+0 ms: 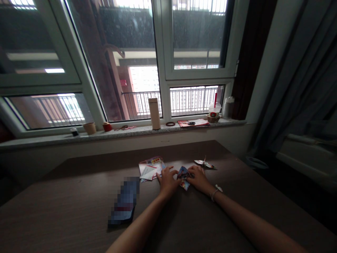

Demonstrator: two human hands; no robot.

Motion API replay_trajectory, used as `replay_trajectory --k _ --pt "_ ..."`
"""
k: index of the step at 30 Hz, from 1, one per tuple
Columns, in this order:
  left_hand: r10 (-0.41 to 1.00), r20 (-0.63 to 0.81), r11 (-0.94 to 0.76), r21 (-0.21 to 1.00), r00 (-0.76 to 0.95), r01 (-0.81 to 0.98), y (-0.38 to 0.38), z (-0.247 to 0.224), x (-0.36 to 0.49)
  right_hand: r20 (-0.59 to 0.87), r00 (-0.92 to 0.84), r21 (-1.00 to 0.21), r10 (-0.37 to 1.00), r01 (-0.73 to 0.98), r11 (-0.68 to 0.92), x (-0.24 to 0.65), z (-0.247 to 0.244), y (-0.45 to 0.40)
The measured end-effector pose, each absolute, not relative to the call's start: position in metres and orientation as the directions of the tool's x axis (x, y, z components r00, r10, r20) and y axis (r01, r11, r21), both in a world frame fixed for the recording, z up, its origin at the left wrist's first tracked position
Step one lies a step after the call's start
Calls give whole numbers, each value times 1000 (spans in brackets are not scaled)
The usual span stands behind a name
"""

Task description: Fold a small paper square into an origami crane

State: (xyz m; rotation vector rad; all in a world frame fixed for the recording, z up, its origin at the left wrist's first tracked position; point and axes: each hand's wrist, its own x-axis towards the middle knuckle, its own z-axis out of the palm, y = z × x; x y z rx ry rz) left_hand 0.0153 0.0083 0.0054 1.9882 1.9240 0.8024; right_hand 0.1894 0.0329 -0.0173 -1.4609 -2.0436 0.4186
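Between my two hands is a small folded piece of printed paper (183,175), blue, red and white, just above or on the dark table. My left hand (168,178) pinches its left edge with thumb and index finger, the other fingers reaching toward the paper stack. From the right side, my right hand (198,178) grips the same paper with its fingertips; a pale bracelet is on that wrist. Just beyond my right hand lies a folded paper crane (204,163). To the left of my left hand sits a stack of printed paper sheets (150,168).
A blurred-out phone-like object (125,202) lies left of my left forearm on the brown table (79,196). Along the windowsill (137,132) stand a beige flask (154,114), a paper cup (90,128), a drink cup with red straw (214,110), and scissors (191,123) on red papers.
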Motion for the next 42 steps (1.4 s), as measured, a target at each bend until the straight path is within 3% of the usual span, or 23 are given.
replay_trajectory --k 15,27,42 --pt "974 228 -122 546 -7 829 9 1 10 281 -242 -604 929 708 367 193 -15 30" --pt "974 228 -130 514 11 848 9 1 8 336 -262 -752 905 504 425 209 -24 38" --pt "977 214 -121 515 9 848 8 0 8 351 -299 -752 887 475 457 210 -27 39"
